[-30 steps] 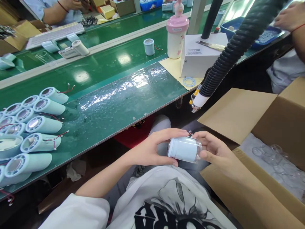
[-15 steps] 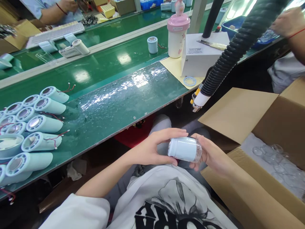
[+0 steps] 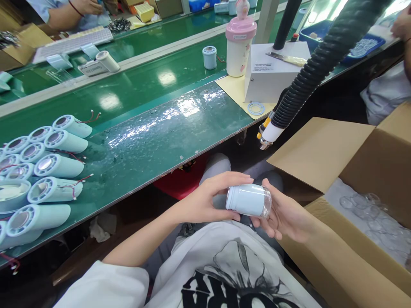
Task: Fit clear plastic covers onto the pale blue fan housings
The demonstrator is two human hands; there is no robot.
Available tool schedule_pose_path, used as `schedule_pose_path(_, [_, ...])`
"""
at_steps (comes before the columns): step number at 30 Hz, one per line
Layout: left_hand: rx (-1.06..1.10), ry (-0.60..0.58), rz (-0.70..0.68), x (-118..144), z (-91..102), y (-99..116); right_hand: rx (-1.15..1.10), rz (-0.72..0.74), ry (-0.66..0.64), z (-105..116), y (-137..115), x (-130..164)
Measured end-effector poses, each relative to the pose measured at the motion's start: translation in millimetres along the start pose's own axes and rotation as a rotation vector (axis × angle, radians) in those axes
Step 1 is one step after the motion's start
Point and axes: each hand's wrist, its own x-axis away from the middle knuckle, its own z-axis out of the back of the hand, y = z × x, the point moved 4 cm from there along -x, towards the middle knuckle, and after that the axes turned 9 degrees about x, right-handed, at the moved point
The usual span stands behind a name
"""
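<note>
Over my lap I hold a pale blue cylinder (image 3: 247, 199) lying sideways, with a clear plastic cap on its right end. My left hand (image 3: 205, 199) grips its left end, thumb below and fingers arched over the top. My right hand (image 3: 282, 216) cups the capped end from beneath, palm up and fingers spread. A row of several similar pale blue cylinders (image 3: 45, 171) with red wires lies on the green bench (image 3: 154, 141) at the left.
An open cardboard box (image 3: 353, 205) with clear plastic caps (image 3: 369, 214) stands at my right. A black corrugated hose (image 3: 308, 72) ends in a nozzle (image 3: 266, 134) above my hands. A white box (image 3: 272, 70), a pink-lidded bottle (image 3: 239, 47) and other people's hands sit farther back.
My right hand has turned from gripping the capped end with curled fingers to an open palm under it. The cylinder and my left hand have barely moved.
</note>
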Motion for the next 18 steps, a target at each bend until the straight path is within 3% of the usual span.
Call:
schedule_pose_path(4, [0.039,0.048,0.113,1.3,-4.6,1.4,0.094,0.083,-0.069,2.5,4.9,-1.9])
schedule_pose_path(10, [0.199,0.128,0.282,4.6,-7.5,-0.4,0.668,0.975,0.323,20.0,-9.0,18.0])
schedule_pose_path(12, [0.222,0.111,0.307,4.9,-7.6,-1.3,0.911,1.133,0.376,17.1,-10.3,26.3])
schedule_pose_path(14, [0.205,0.077,0.285,4.2,-6.8,-0.4,0.996,1.126,0.372,14.7,-10.1,28.6])
schedule_pose_path(18, [0.155,0.016,0.224,2.4,-5.3,2.5,0.532,0.775,0.220,18.9,-3.0,20.2])
